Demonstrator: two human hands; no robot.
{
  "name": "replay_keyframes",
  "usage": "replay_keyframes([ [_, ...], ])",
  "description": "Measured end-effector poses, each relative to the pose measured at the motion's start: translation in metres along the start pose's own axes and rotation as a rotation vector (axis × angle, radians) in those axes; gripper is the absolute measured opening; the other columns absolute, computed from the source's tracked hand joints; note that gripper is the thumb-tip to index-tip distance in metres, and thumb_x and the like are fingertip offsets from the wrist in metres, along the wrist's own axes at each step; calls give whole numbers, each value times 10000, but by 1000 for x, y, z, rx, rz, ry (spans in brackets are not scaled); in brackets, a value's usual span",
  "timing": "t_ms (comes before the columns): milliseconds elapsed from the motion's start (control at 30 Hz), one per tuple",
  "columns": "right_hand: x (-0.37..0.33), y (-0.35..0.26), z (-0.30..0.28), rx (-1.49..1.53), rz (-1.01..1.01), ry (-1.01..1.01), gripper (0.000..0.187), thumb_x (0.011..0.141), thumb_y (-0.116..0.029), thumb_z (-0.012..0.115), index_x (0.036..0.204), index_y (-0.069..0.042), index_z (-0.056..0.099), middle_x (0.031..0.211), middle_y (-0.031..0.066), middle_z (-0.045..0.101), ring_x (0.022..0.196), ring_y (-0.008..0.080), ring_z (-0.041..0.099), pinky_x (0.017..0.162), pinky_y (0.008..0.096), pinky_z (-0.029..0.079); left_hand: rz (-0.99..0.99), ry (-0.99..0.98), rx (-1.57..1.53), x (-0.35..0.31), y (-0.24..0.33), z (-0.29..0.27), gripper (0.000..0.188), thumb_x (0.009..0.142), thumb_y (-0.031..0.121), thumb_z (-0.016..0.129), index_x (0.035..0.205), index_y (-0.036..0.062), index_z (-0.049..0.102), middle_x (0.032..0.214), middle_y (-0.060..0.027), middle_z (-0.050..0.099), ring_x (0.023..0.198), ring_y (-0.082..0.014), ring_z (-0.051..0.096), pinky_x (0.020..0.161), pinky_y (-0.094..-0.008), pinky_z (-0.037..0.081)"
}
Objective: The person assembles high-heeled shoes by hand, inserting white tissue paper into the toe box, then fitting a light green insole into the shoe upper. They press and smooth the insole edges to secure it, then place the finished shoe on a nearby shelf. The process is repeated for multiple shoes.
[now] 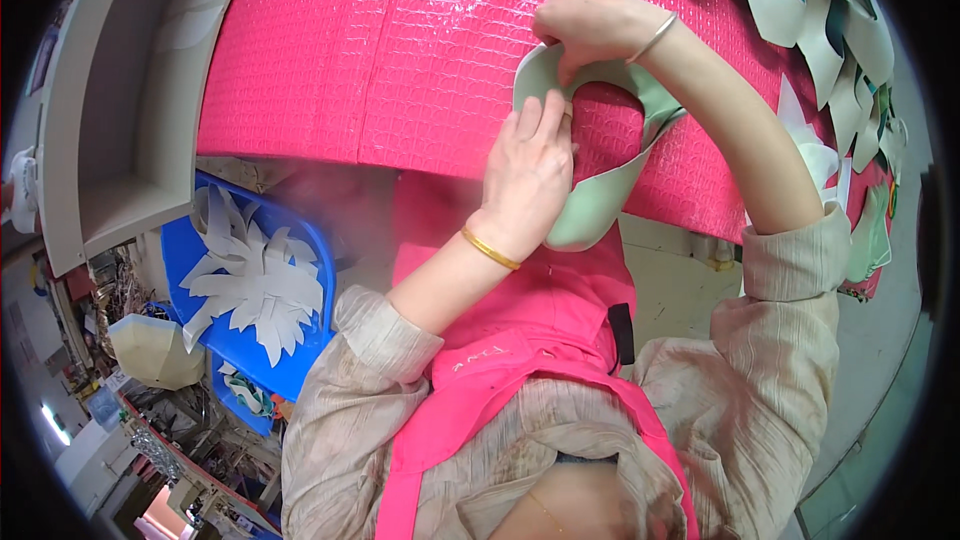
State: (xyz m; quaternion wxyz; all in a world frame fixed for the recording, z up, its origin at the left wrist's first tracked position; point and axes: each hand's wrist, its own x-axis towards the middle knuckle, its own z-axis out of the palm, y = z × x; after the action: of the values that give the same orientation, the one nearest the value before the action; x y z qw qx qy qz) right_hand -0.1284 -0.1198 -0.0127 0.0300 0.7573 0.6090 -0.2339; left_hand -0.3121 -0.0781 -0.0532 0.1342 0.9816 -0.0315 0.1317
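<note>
A pale green curved piece, shaped like a shoe upper (590, 210), lies in a loop on the pink padded table, its rounded near end overhanging the front edge. My right hand (595, 28) bends over its far end, fingers curled and thumb inside the loop, gripping the material. Lying across the left side of the loop is my left hand (530, 162), its fingers stretched out and pressed onto the surface near the right thumb. The left hand's thumb is hidden.
Stacked white-and-green upper pieces (855, 45) hang along the right side of the pink table (300, 70). White cut pieces (262, 285) fill a blue chair (325, 240) at the left, below a grey shelf box (130, 140). A cream container (160, 352) stands farther left.
</note>
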Motion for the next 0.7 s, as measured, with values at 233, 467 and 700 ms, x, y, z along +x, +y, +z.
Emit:
replay_keyframes([
  [233, 7, 19, 5, 97, 37, -64, 335, 611, -196, 720, 839, 25, 614, 739, 173, 612, 687, 292, 596, 634, 364, 467, 10, -71, -20, 12, -6, -6, 412, 724, 157, 611, 1089, 0, 505, 983, -94, 495, 854, -227, 491, 759, -316, 430],
  [467, -4, 37, -3, 222, 150, -129, 411, 624, -259, 715, 916, 9, 608, 763, 158, 617, 696, 255, 602, 625, 363, 464, 78, 58, -109, 19, -20, 6, 374, 728, 173, 608, 1057, 11, 538, 975, -82, 516, 877, -228, 501, 775, -312, 445],
  [700, -24, 41, -10, 278, 275, -189, 421, 637, -263, 725, 949, -3, 614, 785, 156, 629, 724, 254, 610, 645, 343, 471, 158, 125, -152, 30, -26, 16, 336, 752, 184, 589, 1043, 20, 556, 1060, -86, 527, 933, -219, 509, 795, -311, 455],
])
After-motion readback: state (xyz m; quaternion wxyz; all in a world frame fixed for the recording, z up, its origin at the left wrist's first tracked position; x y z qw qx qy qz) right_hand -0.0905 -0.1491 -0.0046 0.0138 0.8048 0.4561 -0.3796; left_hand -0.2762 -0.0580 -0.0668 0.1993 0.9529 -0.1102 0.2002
